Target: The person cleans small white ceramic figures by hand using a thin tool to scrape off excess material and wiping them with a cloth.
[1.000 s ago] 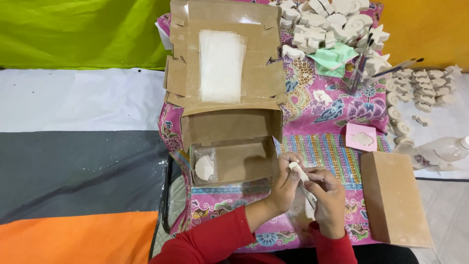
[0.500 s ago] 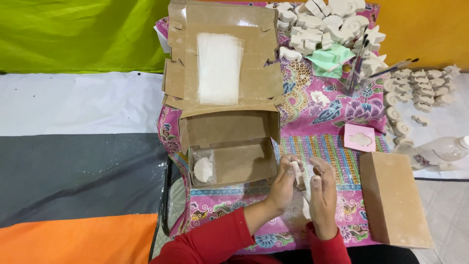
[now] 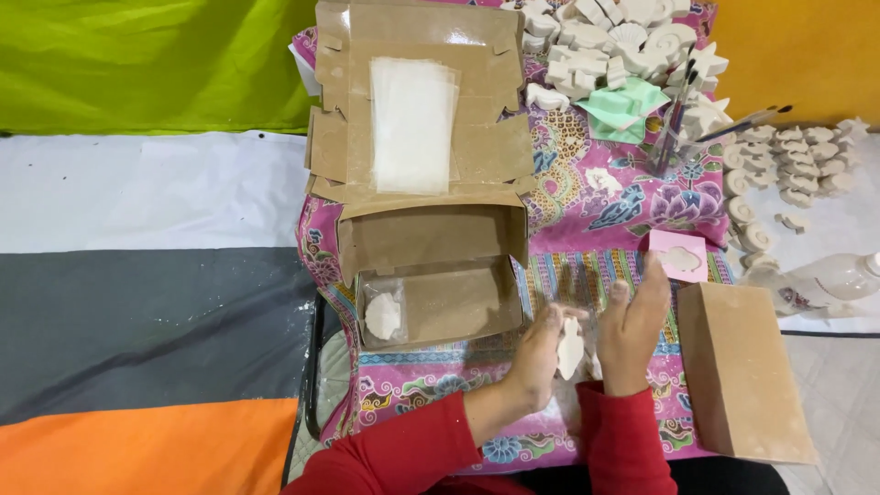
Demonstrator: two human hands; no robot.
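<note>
One white plaster figure (image 3: pixel 570 348) | matte, fish-like | left hand (image 3: pixel 541 357) grip clamped | right hand (image 3: pixel 632 321) open

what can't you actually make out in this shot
- Head view, white plaster piece: its shape is partly hidden between the left hand and right hand, and the right hand is motion-blurred.
- Clear wrapping around it: too faint to trace.
- Bagged white piece in the open cardboard box: its relief is too small to read.
- Closed brown box: contents hidden.
- Bottle: cut off by the right edge.
</note>
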